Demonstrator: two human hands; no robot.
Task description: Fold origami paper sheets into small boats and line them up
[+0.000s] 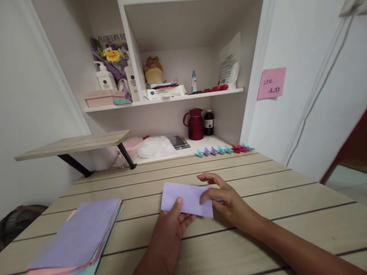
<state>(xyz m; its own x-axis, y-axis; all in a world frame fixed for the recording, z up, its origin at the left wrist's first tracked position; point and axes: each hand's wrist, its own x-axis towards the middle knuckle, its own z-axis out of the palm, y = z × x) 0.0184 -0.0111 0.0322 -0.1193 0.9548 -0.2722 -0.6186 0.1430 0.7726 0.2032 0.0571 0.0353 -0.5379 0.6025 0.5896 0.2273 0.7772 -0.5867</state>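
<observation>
A purple sheet of paper [183,193], folded into a small rectangle, is held just above the wooden table [243,252]. My left hand [173,225] grips its lower left part, thumb on top and fingers underneath. At the right end of the paper, my right hand [226,198] has its bent fingers on the surface and edge, with the index finger raised away. To the left lies a stack of coloured paper [80,233], a purple sheet uppermost. Along the table's far edge stands a row of small folded paper boats [220,150] in teal, purple, red and pink.
Behind the table, a white shelf unit [172,100] holds a red thermos jug [196,124], a dark bottle [209,122] and a white plastic bag [156,147]. A small raised wooden shelf [77,143] stands at the back left. A pink note [272,83] sticks to the wall.
</observation>
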